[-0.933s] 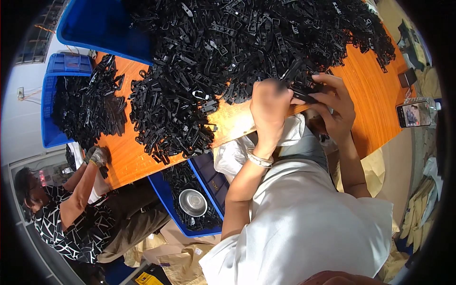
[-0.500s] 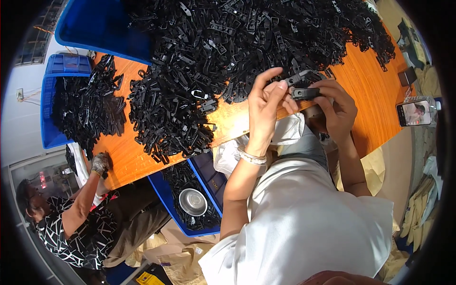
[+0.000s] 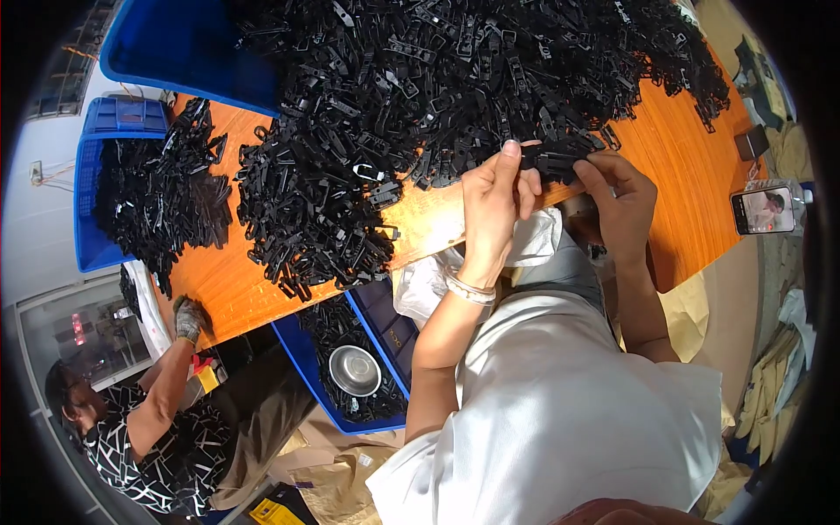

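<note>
Over the table's near edge, my left hand (image 3: 493, 194) is closed with its thumb raised, its fingers curled around the left end of a small, elongated black plastic part (image 3: 553, 164). My right hand (image 3: 623, 199) pinches the right end of that part between thumb and fingertips. The part is dark against the pile behind it, so its outline is hard to make out. Just beyond both hands spreads a big heap of similar black plastic parts (image 3: 455, 87), some with slots or loops.
The orange wooden table (image 3: 674, 175) carries the heap. A blue bin (image 3: 175, 52) tips onto it at far left. Below the edge, another blue bin (image 3: 293, 350) holds parts and a metal bowl (image 3: 355, 371). A phone (image 3: 763, 211) stands at right. A gloved co-worker (image 3: 149, 429) sits at left.
My left index finger has come down from its raised position, and the part between my hands has dropped slightly toward the heap. The co-worker's gloved hand has shifted a little down and left.
</note>
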### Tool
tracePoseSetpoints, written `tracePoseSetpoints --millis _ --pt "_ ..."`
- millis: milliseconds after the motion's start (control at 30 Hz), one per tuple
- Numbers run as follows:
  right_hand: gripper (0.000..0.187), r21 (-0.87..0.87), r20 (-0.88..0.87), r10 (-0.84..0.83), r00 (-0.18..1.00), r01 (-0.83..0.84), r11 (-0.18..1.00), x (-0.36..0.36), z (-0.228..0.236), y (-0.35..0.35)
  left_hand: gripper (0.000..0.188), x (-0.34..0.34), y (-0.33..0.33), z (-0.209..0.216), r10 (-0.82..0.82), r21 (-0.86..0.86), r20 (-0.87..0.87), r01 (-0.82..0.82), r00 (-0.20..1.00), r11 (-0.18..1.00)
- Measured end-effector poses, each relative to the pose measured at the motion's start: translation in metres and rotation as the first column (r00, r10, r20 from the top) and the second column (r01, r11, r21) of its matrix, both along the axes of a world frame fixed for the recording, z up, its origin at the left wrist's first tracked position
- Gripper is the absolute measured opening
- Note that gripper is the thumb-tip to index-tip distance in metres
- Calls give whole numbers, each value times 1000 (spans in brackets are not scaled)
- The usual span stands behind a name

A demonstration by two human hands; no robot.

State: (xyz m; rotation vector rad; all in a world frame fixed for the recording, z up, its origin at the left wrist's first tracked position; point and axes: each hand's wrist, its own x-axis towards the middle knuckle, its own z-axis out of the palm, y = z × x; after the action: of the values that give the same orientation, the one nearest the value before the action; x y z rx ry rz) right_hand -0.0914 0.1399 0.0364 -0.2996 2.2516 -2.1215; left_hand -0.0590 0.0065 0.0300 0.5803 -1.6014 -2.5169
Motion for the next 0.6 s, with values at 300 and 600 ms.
tracePoseSetpoints --millis 300,600 --pt "9 -35 194 17 981 -11 999 -2 -4 6 43 2 3 -3 16 -103 24 -14 1000 995" --pt "14 -90 213 3 977 16 996 -2 -12 7 48 2 -1 -12 -104 118 19 101 994 988"
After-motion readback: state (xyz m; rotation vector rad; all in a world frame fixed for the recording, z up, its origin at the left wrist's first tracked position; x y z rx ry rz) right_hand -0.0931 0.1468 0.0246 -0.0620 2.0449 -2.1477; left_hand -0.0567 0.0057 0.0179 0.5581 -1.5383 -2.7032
